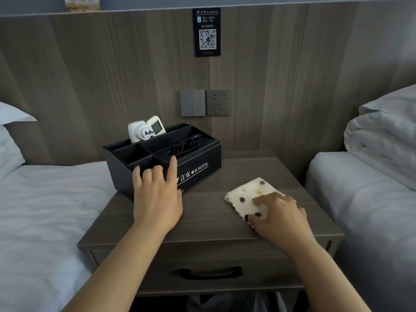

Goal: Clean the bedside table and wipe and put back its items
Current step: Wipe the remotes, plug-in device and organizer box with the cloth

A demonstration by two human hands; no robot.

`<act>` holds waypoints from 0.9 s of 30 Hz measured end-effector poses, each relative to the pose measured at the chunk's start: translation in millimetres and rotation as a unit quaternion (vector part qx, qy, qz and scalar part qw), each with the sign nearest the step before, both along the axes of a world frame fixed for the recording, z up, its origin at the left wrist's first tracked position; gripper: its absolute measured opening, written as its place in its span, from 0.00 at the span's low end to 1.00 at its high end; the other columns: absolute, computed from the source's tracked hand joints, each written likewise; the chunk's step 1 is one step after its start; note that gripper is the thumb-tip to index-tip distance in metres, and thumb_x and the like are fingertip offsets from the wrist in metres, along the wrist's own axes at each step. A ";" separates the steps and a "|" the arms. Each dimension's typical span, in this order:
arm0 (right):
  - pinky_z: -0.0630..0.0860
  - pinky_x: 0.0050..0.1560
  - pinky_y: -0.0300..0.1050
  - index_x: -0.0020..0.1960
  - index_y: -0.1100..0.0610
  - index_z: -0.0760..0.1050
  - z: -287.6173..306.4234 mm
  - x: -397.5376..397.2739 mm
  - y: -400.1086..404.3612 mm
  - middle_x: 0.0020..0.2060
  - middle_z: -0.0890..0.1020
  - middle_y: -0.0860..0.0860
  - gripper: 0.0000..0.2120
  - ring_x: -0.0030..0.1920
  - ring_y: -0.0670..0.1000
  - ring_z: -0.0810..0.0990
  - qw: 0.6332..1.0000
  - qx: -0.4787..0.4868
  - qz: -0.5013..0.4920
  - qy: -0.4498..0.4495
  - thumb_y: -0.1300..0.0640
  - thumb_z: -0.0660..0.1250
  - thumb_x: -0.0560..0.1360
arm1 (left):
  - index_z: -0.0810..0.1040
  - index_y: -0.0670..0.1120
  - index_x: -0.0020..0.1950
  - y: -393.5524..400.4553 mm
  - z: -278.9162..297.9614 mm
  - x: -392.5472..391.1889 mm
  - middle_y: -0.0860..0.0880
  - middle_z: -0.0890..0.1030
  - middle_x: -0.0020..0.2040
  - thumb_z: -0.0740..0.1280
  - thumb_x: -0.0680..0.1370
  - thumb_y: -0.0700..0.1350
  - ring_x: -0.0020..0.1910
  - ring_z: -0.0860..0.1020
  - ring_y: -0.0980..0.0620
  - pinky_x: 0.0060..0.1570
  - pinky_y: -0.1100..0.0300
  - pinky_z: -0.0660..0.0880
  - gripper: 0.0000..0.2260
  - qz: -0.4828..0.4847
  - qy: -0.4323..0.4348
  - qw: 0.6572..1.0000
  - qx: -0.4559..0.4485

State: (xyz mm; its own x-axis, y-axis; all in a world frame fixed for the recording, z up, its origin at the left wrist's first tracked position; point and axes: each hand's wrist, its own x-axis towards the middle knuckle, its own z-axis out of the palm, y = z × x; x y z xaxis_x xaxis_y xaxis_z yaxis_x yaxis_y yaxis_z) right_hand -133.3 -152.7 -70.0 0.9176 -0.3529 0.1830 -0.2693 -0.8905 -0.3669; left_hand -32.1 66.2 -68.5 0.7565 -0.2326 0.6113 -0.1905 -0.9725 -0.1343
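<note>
On table point(209, 230), right hand point(281, 216) presses cloth point(249, 194).

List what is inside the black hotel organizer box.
In the black organizer box, white remotes stand in the back compartment and a black remote lies on the tissue opening. Two left compartments look empty, though their floors are partly hidden. Tissues cannot be seen.

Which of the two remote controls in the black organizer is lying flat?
The black remote lies flat on the tissue section of the organizer; the white remote stands upright in a rear compartment.
</note>
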 end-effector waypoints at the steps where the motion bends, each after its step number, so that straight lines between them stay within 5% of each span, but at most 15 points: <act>1: 0.64 0.64 0.49 0.63 0.43 0.75 -0.1 -0.2 0.9 0.63 0.75 0.43 0.17 0.66 0.50 0.69 1.000 -0.015 0.007 -0.008 0.43 0.65 0.74 | 0.62 0.43 0.76 3.6 -0.3 -10.3 0.41 0.74 0.61 0.69 0.74 0.51 0.58 0.74 0.41 0.68 0.40 0.65 0.34 -0.042 0.000 0.998 -0.041; 4: 0.67 0.55 0.45 0.54 0.45 0.81 1.2 -1.1 8.6 0.52 0.81 0.43 0.10 0.58 0.48 0.75 0.997 -0.055 0.016 -0.049 0.46 0.65 0.76 | 0.67 0.44 0.73 7.2 -5.6 -51.2 0.47 0.68 0.67 0.69 0.74 0.44 0.65 0.71 0.47 0.63 0.48 0.72 0.28 -0.180 0.024 0.961 -0.207; 6: 0.73 0.43 0.40 0.46 0.48 0.84 10.0 -5.4 16.0 0.38 0.82 0.43 0.06 0.43 0.45 0.81 0.990 0.087 0.000 -0.107 0.47 0.70 0.73 | 0.69 0.50 0.71 1.6 -10.8 -74.0 0.57 0.69 0.65 0.69 0.75 0.44 0.65 0.70 0.59 0.63 0.61 0.70 0.24 -0.257 0.078 0.904 -0.331; 8: 0.74 0.31 0.36 0.40 0.51 0.84 23.2 -12.2 26.3 0.32 0.83 0.47 0.04 0.31 0.43 0.80 0.934 0.325 0.002 -0.151 0.51 0.74 0.70 | 0.70 0.56 0.68 -5.0 -16.4 -88.3 0.63 0.72 0.63 0.71 0.74 0.47 0.64 0.71 0.66 0.64 0.65 0.69 0.23 -0.299 0.187 0.814 -0.461; 10: 0.77 0.35 0.39 0.40 0.55 0.84 33.8 -20.4 40.6 0.34 0.85 0.54 0.04 0.32 0.47 0.81 0.866 0.478 0.025 -0.144 0.55 0.74 0.70 | 0.70 0.59 0.66 -7.7 -17.7 -94.9 0.63 0.76 0.62 0.72 0.69 0.56 0.63 0.72 0.67 0.65 0.59 0.72 0.26 -0.325 0.298 0.715 -0.543; 13: 0.77 0.39 0.46 0.45 0.59 0.80 36.4 -27.8 60.8 0.35 0.84 0.54 0.08 0.33 0.49 0.81 0.816 0.553 0.032 -0.166 0.54 0.72 0.71 | 0.72 0.56 0.68 -6.7 -10.4 -100.5 0.59 0.79 0.63 0.70 0.69 0.58 0.63 0.76 0.60 0.63 0.58 0.74 0.27 -0.402 0.420 0.571 -0.580; 15: 0.76 0.40 0.44 0.48 0.58 0.78 36.1 -30.0 73.3 0.36 0.85 0.51 0.09 0.36 0.48 0.82 0.794 0.578 0.045 -0.180 0.52 0.68 0.75 | 0.79 0.52 0.63 -5.0 -6.5 -101.9 0.49 0.83 0.59 0.67 0.75 0.54 0.57 0.80 0.51 0.55 0.55 0.77 0.17 -0.413 0.441 0.518 -0.606; 19: 0.78 0.47 0.47 0.52 0.56 0.78 37.2 -38.8 89.9 0.46 0.86 0.53 0.10 0.48 0.51 0.83 0.796 0.562 0.136 -0.180 0.51 0.69 0.75 | 0.82 0.41 0.55 -4.0 -2.7 -100.8 0.38 0.84 0.52 0.58 0.81 0.49 0.46 0.82 0.46 0.43 0.53 0.79 0.16 -0.367 0.438 0.427 -0.701; 22: 0.78 0.55 0.44 0.56 0.48 0.75 25.6 -44.8 90.7 0.52 0.83 0.46 0.24 0.55 0.46 0.81 0.860 0.420 0.218 -0.191 0.45 0.77 0.64 | 0.83 0.40 0.49 1.6 3.1 -97.4 0.41 0.85 0.43 0.58 0.82 0.44 0.37 0.83 0.51 0.32 0.62 0.79 0.15 -0.330 0.423 0.369 -0.759; 24: 0.77 0.54 0.39 0.55 0.46 0.75 16.1 -46.0 90.5 0.50 0.82 0.43 0.24 0.55 0.44 0.80 0.890 0.326 0.213 -0.235 0.44 0.76 0.62 | 0.83 0.39 0.48 3.6 6.0 -96.8 0.42 0.85 0.41 0.59 0.82 0.44 0.34 0.83 0.52 0.30 0.63 0.78 0.15 -0.319 0.418 0.360 -0.771; 27: 0.75 0.48 0.32 0.46 0.52 0.81 9.2 -42.1 87.8 0.45 0.82 0.44 0.11 0.49 0.43 0.81 0.894 0.225 0.218 -0.321 0.50 0.76 0.65 | 0.83 0.40 0.51 1.2 5.3 -97.8 0.42 0.85 0.45 0.58 0.83 0.44 0.38 0.83 0.51 0.32 0.63 0.79 0.15 -0.318 0.413 0.384 -0.762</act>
